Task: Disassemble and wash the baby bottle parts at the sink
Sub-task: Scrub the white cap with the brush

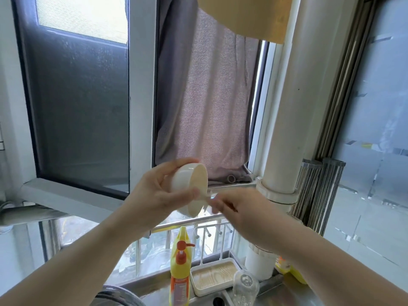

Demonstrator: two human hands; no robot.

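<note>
My left hand (159,191) holds a white collar ring (191,184) of the bottle up at chest height, its open side turned right. My right hand (238,208) pinches a clear, blurred piece, probably the silicone teat (209,196), at the ring's lower rim. The clear bottle body (245,287) stands upright on the steel counter at the bottom, below my right forearm.
A yellow dish-soap pump bottle (180,268) stands at the sink's back edge. A white drying tray (213,276) with pegs sits beside it. A thick white pipe (280,151) rises at right. A curtain (209,96) and window frames fill the back.
</note>
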